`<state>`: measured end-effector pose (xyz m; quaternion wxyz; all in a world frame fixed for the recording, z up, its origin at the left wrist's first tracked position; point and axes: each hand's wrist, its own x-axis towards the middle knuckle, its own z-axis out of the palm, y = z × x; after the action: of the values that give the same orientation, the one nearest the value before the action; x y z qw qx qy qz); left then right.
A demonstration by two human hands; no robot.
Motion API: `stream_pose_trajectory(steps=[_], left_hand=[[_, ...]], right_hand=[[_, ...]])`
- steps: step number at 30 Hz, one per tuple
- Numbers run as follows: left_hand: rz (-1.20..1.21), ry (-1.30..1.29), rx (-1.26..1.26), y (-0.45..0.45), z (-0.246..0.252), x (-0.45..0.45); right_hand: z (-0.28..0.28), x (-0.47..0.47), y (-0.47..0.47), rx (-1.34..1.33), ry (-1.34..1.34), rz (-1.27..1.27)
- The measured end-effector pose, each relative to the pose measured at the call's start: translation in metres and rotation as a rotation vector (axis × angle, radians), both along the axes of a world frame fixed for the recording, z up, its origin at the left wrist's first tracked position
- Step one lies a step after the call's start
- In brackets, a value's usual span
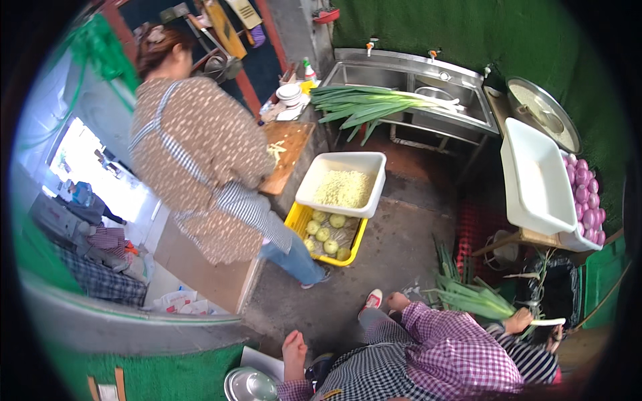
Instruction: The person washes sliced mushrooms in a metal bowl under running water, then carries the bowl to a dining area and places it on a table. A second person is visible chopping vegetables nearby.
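Note:
My left hand (294, 347) is raised at the lower middle, its fingers loosely curled together, with nothing visible in it. My right hand (398, 302) is closed like a fist above the floor, beside a red and white shoe (373, 298). No object shows in it, though its palm is hidden. A round metal lid or bowl (250, 385) lies below my left hand. In front, a white plastic tub (379, 173) of chopped pale vegetable (343, 189) rests partly on a yellow crate (359, 239) holding several round green vegetables (322, 234).
A person in an apron (200, 140) stands at a wooden cutting board (296, 145). Another person's hand (518, 321) holds leeks (476, 299) close to my right arm. Leeks (366, 103) lie across a steel sink (371, 75). An empty white tub (536, 175) stands beside peeled red onions (584, 195).

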<state>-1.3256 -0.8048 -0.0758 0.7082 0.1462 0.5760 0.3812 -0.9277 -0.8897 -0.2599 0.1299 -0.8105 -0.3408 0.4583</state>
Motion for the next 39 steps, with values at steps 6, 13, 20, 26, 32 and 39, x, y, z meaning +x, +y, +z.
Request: stream_pose_trajectory(steps=[6,13,20,26,32,39], left_hand=[[-0.147,-0.028,-0.030,0.147,0.019,0.152],[-0.244,-0.047,-0.228,0.264,-0.029,0.290],[-0.467,-0.130,-0.053,0.357,-0.046,0.485],[-0.460,-0.094,-0.097,0.440,-0.044,0.628],[-0.645,-0.019,0.011,0.510,0.009,0.785],[-0.724,-0.028,0.087,0.533,0.039,0.941]], right_hand=[[0.075,0.090,0.056,0.043,0.119,-0.026],[0.114,0.199,0.107,0.292,0.381,-0.317],[0.086,0.348,0.148,0.240,0.280,-0.345],[0.098,0.486,0.185,0.259,0.279,-0.609],[0.190,0.622,0.265,0.542,0.399,-0.765],[0.243,0.857,0.386,0.711,0.250,-0.703]])
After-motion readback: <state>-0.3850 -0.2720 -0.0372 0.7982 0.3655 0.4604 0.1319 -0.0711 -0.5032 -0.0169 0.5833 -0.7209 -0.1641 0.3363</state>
